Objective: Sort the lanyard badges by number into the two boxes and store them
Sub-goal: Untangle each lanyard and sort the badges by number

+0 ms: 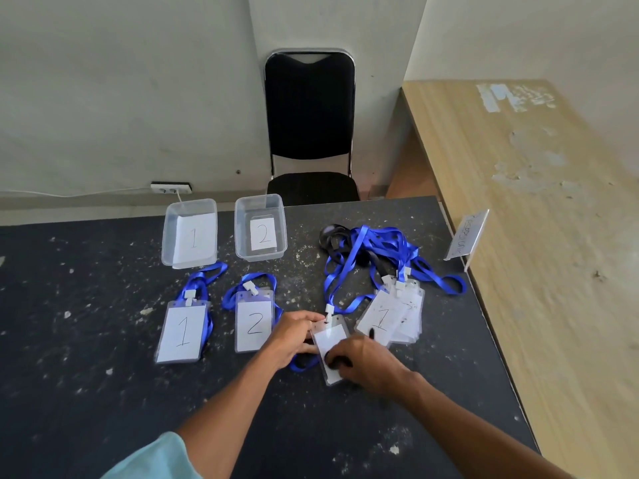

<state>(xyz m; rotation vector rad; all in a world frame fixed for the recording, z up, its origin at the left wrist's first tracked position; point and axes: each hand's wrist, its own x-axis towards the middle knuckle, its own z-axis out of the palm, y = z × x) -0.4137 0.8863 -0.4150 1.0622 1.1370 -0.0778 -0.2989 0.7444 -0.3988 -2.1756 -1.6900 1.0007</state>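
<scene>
Lower centre of frame: left hand [296,335] and right hand [363,361] both pinching one badge [330,344] lying on dark table [103,392], number hidden. Boxes [190,233] upper left, pile [390,316] right.

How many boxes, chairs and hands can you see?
Boxes: 2, box 1 and box 2
Chairs: 1
Hands: 2, left hand and right hand
Total: 5
</scene>
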